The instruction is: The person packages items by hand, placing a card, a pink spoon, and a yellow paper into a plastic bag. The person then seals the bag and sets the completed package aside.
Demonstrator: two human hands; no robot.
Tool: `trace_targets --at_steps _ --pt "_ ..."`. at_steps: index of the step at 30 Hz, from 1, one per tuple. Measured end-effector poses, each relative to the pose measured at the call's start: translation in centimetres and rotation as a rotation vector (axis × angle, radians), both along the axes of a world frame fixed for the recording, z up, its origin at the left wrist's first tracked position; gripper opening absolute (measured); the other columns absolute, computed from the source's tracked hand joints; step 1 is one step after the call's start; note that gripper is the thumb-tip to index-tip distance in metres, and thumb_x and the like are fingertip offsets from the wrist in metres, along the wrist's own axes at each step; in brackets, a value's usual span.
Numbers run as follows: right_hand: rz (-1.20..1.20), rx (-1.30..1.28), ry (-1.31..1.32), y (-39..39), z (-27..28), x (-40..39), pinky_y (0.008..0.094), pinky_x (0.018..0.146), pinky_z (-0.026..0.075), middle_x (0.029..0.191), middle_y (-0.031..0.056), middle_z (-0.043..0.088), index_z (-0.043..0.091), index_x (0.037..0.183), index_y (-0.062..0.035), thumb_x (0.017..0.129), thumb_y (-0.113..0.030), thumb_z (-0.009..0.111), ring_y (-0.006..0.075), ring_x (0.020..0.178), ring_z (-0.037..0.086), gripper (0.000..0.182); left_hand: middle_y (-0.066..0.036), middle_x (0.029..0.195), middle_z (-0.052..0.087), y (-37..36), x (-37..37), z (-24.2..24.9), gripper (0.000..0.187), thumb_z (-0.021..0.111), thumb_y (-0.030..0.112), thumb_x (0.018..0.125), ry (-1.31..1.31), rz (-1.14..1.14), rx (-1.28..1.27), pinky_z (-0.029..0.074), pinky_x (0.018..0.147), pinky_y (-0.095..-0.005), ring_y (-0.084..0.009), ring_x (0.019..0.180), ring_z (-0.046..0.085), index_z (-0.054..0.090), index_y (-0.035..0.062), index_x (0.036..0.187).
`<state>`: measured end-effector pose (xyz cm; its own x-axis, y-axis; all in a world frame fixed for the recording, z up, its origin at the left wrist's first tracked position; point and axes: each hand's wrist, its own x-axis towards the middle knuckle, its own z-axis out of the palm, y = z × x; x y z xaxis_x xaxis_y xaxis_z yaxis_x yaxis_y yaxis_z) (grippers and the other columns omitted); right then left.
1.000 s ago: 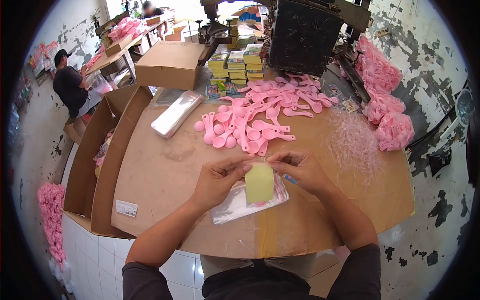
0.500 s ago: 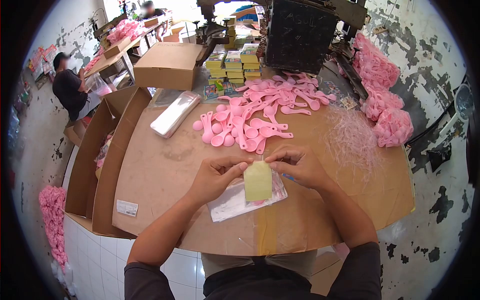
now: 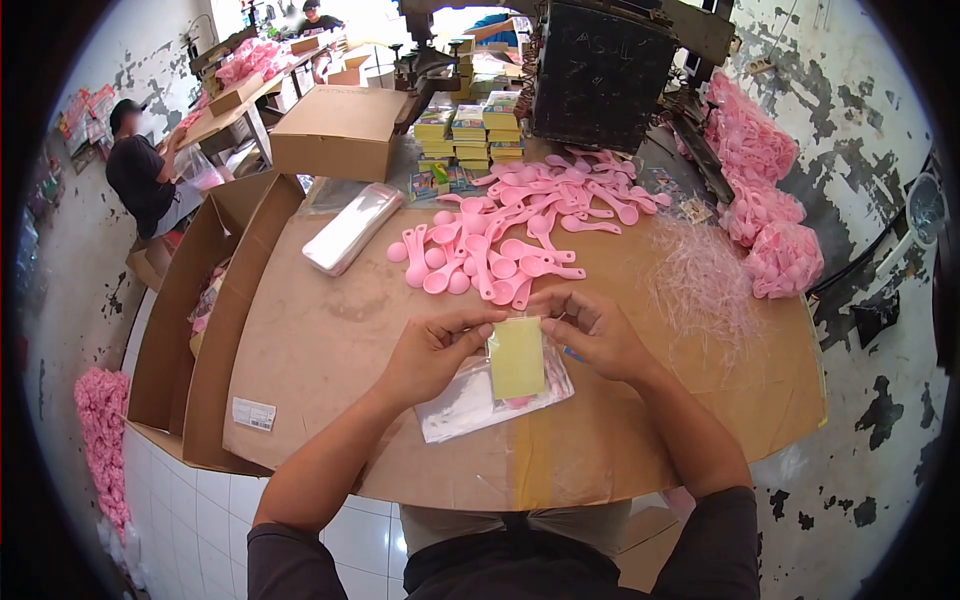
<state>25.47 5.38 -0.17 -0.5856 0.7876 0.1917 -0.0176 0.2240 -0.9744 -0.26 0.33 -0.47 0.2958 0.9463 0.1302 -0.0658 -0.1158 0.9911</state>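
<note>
My left hand (image 3: 425, 357) pinches the top left corner of a small clear plastic bag, thumb against forefinger. At the top right corner, my right hand (image 3: 603, 338) has its thumb and forefinger closed on the same bag. A pale yellow card (image 3: 517, 358) shows through the plastic, and something pink peeks out at its lower end. Under the bag lies a stack of clear plastic bags (image 3: 455, 408) on the cardboard-covered table (image 3: 330, 350). Just beyond my hands is a pile of pink measuring spoons (image 3: 530, 225).
Another stack of clear bags (image 3: 352, 228) lies left of the spoons. Stacks of printed cards (image 3: 470, 135) and a dark machine box (image 3: 600, 75) stand behind. An open carton (image 3: 215, 320) is at the left, plastic strands (image 3: 705, 280) at the right. A person (image 3: 145, 170) works farther left.
My right fingers have shifted slightly right along the bag's top edge, and the card sits slightly higher. My left hand has barely moved.
</note>
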Motion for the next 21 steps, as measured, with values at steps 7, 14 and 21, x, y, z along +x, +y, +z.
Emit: trace_targets --at_steps 7,14,21 --pt "0.143 -0.069 -0.143 -1.1 1.3 0.2 0.0264 0.082 0.052 0.105 0.0025 0.068 0.063 0.122 0.0023 0.097 -0.003 0.066 0.0094 0.093 0.064 0.025 -0.011 0.12 0.072 0.2 -0.6 0.3 0.026 0.059 0.008 0.104 -0.041 0.05 0.056 0.059 0.095 -0.0343 -0.0163 0.109 0.069 0.066 -0.0028 0.127" --pt "0.099 -0.054 -0.045 -1.5 4.0 -0.1 0.0263 0.081 0.052 0.103 0.0037 0.069 0.064 0.121 0.0039 0.098 -0.002 0.064 0.0095 0.094 0.065 0.024 -0.01 0.111 0.072 -0.5 -0.7 1.5 0.031 0.065 0.01 0.101 -0.078 -0.046 0.037 0.06 0.088 -0.0313 -0.0148 0.1 0.07 0.062 -0.0051 0.127" --pt "-0.222 0.256 -0.363 0.3 4.8 3.5 0.03 0.081 0.052 0.102 0.0062 0.073 0.069 0.122 -0.0025 0.096 -0.016 0.07 0.0147 0.093 0.068 0.029 -0.01 0.121 0.068 2.5 -7.3 3.9 0.034 0.057 0.021 0.106 -0.619 0.672 0.266 0.058 0.089 -0.0341 -0.0195 0.109 0.068 0.057 -0.0009 0.131"
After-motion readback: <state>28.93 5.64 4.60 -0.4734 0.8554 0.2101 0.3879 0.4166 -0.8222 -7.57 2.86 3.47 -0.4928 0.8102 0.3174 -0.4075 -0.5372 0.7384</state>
